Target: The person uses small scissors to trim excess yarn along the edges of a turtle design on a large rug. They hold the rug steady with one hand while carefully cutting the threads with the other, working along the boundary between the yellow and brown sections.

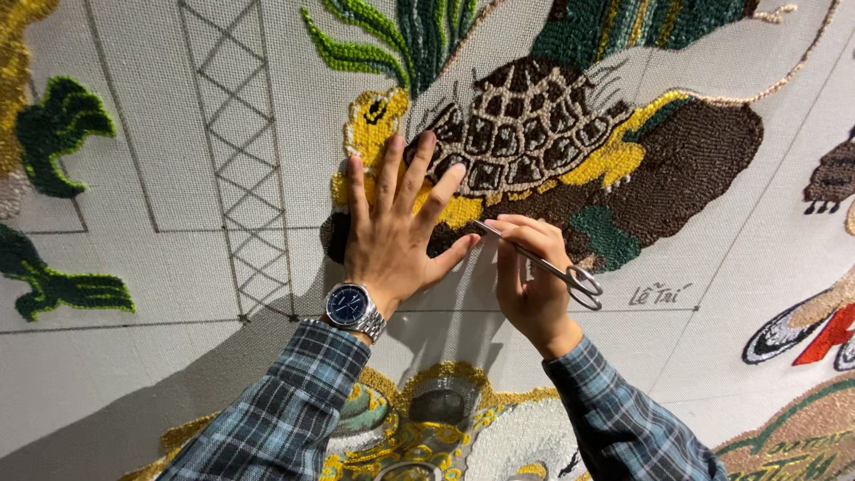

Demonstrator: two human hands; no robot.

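Pressing turtle [525,134] – left hand [396,227] | right hand [530,276] beside – scissors [543,260], seemingly closed

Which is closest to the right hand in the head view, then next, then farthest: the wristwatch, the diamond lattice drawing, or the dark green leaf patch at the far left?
From the right hand:
1. Wristwatch, on the left wrist.
2. Lattice drawing, left of centre.
3. Green leaf patch, far left edge.
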